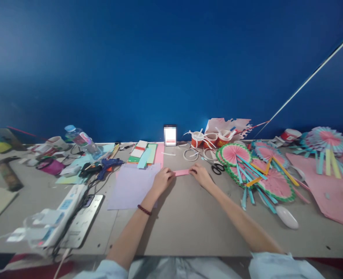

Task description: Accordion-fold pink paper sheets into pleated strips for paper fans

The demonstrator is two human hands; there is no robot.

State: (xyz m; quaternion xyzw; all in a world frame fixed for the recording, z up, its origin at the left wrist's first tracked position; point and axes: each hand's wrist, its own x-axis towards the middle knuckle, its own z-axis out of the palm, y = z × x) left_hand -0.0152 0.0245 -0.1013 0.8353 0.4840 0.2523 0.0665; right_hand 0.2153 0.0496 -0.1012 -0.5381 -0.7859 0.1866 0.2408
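Note:
A narrow pink paper strip (182, 173) lies across the middle of the table between my hands. The fingers of my left hand (163, 180) are closed on its left end. At the right end, my right hand (201, 174) pinches the same strip. Whether the strip is folded in layers I cannot tell. Beside my left hand lies a sheet of lilac paper (132, 186). A pair of black-handled scissors (218, 168) rests just beyond my right hand.
Pleated pink paper fans (235, 155) with blue streamers spread to the right, near a white mouse (287, 217). Red cups (197, 139) and a phone (170, 135) stand against the blue wall. On the left are a glue gun (107, 167), a bottle (82, 140) and a power strip (65, 211).

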